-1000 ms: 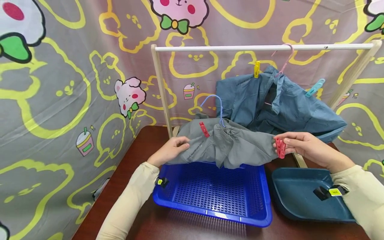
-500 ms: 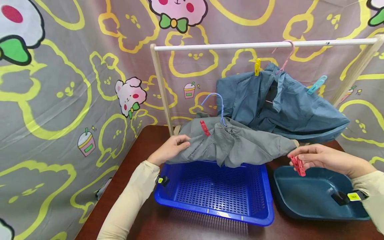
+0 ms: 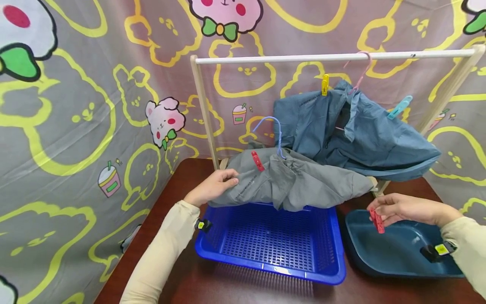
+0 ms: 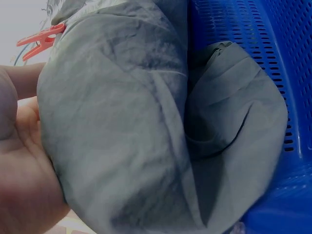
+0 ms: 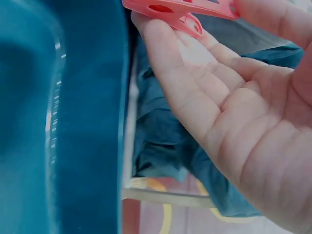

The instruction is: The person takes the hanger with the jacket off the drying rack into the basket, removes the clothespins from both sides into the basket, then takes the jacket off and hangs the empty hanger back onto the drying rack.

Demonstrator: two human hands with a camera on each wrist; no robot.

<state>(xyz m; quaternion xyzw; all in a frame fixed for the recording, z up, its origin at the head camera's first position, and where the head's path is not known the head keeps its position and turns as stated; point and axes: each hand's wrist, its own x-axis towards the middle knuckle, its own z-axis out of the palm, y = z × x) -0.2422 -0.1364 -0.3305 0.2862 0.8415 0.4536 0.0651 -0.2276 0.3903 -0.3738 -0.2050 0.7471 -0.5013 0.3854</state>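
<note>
A grey garment (image 3: 311,181) on a blue hanger (image 3: 280,135) lies over the back of a blue basket (image 3: 269,270). A red clothespin (image 3: 257,161) is clipped to its upper left. My left hand (image 3: 212,185) rests against the garment's left end, thumb and fingers apart; in the left wrist view some fingers pass behind the cloth. My right hand (image 3: 411,209) pinches another red clothespin (image 3: 377,220) between thumb and fingers, above the rim of a dark teal basin (image 3: 402,270). That clothespin also shows at the top of the right wrist view.
Behind stands a rack with a white rail (image 3: 303,58). From it a blue garment (image 3: 379,139) hangs on a pink hanger (image 3: 365,69), with a yellow clothespin (image 3: 325,85) and a light blue clothespin (image 3: 400,107). Patterned cloth surrounds the brown table (image 3: 167,190).
My right hand has moved right and down, away from the garment's right end to the basin, with the clothespin still pinched. The garment's right end now extends farther right. My left hand has barely moved.
</note>
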